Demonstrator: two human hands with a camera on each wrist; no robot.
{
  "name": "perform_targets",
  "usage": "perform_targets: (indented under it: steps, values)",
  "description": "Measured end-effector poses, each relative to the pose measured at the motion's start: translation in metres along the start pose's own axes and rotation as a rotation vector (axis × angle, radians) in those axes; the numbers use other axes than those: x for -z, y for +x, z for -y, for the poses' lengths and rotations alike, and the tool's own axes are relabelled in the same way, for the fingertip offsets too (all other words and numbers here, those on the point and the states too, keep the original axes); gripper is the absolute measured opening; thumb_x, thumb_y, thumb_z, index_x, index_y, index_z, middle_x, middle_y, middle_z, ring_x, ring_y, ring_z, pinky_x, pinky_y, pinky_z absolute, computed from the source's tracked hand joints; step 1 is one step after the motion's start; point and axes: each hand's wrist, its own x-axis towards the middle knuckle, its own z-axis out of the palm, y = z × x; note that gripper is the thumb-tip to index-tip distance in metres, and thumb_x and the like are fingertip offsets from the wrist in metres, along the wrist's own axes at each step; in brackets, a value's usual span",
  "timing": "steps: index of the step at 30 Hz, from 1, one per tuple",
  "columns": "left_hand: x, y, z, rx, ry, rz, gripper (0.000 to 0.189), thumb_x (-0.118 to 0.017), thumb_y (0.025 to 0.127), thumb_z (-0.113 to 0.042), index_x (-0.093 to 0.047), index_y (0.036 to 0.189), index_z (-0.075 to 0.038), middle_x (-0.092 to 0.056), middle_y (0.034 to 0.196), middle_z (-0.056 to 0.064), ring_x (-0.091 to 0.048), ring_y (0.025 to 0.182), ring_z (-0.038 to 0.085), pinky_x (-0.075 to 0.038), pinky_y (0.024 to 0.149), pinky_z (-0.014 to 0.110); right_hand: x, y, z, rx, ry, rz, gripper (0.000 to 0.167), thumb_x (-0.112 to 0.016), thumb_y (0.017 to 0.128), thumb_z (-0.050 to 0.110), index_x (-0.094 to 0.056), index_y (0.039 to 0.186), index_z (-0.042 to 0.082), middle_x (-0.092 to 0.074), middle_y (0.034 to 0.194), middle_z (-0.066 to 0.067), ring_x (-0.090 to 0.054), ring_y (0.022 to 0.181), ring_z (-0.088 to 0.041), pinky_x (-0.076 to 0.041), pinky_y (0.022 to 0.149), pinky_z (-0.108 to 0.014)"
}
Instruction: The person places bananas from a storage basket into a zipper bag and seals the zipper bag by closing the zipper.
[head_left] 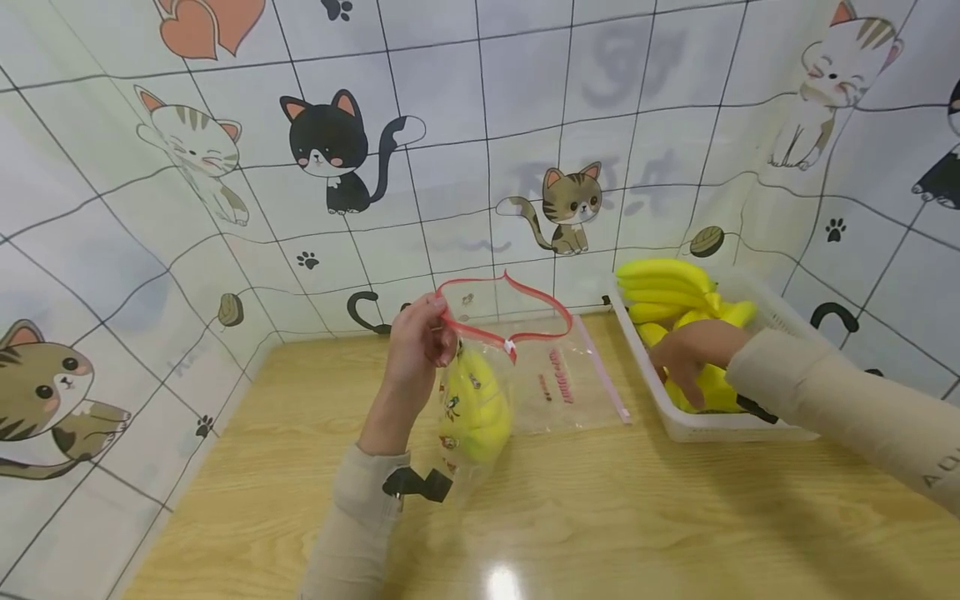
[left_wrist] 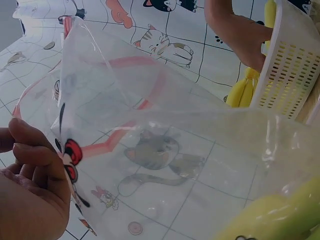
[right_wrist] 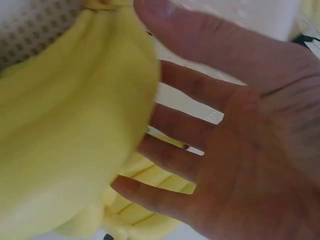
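Note:
A clear zip bag with a red zip edge is held up by its left rim, pinched in my left hand; its mouth gapes wide. Inside the bag, low down, lies a bunch of yellow bananas. My right hand is down in the white plastic basket, among more bananas. In the right wrist view its fingers are spread and fairly straight beside a banana bunch, partly behind it. Its thumb lies near the stem end.
Another flat clear bag with a pale purple slider strip lies on the wooden table, between the held bag and the basket. Behind and at both sides stand walls covered in white cat-patterned sheeting.

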Motion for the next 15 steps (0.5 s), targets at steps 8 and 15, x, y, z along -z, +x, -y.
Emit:
perform_targets:
  steps: [8, 15]
  values:
    - [0.0007, 0.0004, 0.0017, 0.019, 0.026, -0.041, 0.03, -0.051, 0.103, -0.019, -0.053, 0.074, -0.012, -0.045, 0.056, -0.004, -0.037, 0.043, 0.01, -0.028, 0.042, 0.021, -0.0071, -0.0027, 0.0006, 0.007, -0.092, -0.029, 0.043, -0.089, 0.077, 0.004, -0.062, 0.108, 0.016, -0.057, 0.088, -0.003, -0.051, 0.075, -0.017, -0.043, 0.066, -0.028]
    - [0.0005, -0.0027, 0.002, 0.012, 0.066, -0.071, 0.03, -0.051, 0.103, -0.019, -0.053, 0.074, -0.013, -0.045, 0.056, -0.004, -0.036, 0.043, 0.01, -0.028, 0.043, 0.022, -0.0015, -0.007, 0.0018, -0.041, -0.142, 0.004, 0.045, -0.08, 0.076, -0.003, -0.065, 0.106, 0.027, -0.055, 0.086, -0.002, -0.049, 0.074, -0.018, -0.04, 0.065, -0.03]
